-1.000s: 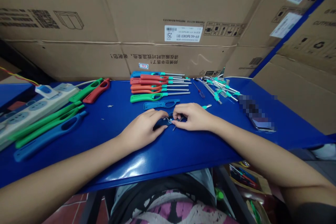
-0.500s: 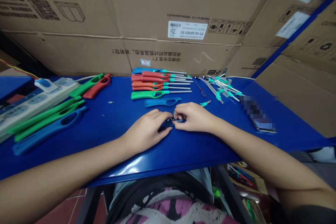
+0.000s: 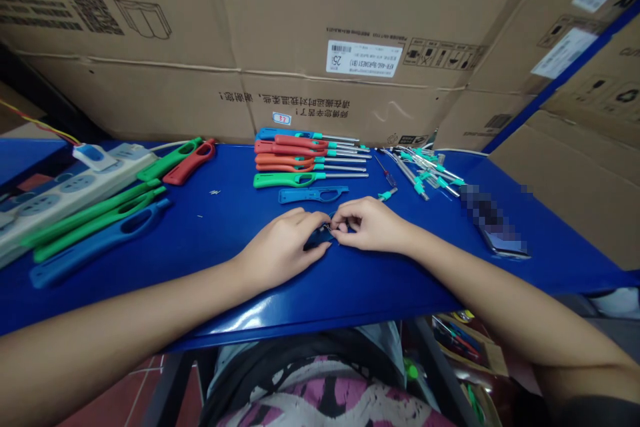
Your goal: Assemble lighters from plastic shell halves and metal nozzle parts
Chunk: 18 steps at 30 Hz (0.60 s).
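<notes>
The left hand [image 3: 285, 240] holds a dark blue casing [image 3: 319, 235] low over the desk [image 3: 375, 293], fingers arched over its far side and thumb along the near side. The right hand [image 3: 373, 223] meets its right end, thumb and forefinger drawn almost together, the other fingers curled; whether they grip anything cannot be told, since the hands cover most of the work. Both forearms slant inward from the near corners.

Just beyond the fingers lie a blue handle shell [image 3: 313, 195] and a short teal-collared metal piece [image 3: 387, 194]. Farther back are a row of long-necked lighters [image 3: 290, 180], a screwdriver [image 3: 387, 173] and a heap of metal tubes [image 3: 420, 170]. A phone [image 3: 500, 233] lies to the right; green handle shells [image 3: 95, 220] lean by a power strip [image 3: 70, 193] to the left. A cardboard box [image 3: 270, 47] walls off the back.
</notes>
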Each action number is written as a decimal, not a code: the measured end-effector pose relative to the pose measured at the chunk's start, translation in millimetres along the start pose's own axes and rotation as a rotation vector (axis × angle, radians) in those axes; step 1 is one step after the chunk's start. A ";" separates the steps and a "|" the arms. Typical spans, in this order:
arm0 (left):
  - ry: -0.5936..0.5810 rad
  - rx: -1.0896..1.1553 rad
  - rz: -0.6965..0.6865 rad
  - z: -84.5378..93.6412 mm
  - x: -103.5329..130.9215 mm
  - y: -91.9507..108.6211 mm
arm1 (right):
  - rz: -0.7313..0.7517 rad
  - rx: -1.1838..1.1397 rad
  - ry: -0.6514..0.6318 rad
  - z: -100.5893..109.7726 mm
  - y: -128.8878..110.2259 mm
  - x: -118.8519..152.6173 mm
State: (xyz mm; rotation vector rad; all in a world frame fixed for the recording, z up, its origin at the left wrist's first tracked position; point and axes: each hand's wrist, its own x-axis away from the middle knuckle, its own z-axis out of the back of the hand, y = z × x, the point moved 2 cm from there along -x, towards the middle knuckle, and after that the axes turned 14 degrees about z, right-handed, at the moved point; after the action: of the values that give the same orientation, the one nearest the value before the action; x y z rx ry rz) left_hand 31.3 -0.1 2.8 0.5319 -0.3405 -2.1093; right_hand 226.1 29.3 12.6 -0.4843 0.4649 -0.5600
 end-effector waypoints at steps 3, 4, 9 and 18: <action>-0.007 -0.005 0.011 -0.1 1.2 0.6 | -0.066 -0.048 -0.030 0.4 0.2 -0.2; -0.006 -0.006 0.010 -0.1 1.5 1.0 | -0.076 -0.054 -0.042 0.5 -0.2 -0.1; 0.003 -0.006 0.000 0.2 2.2 4.1 | -0.096 -0.008 -0.087 -0.3 -3.4 -0.3; 0.014 -0.013 -0.032 -0.7 2.7 1.8 | 0.062 0.053 -0.042 -1.9 -0.4 -0.9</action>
State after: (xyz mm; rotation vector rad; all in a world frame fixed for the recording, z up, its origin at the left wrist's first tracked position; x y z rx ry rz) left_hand 31.6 -3.4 2.3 0.5477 -0.3113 -2.1360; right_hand 224.3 28.9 11.5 -0.4286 0.4221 -0.5001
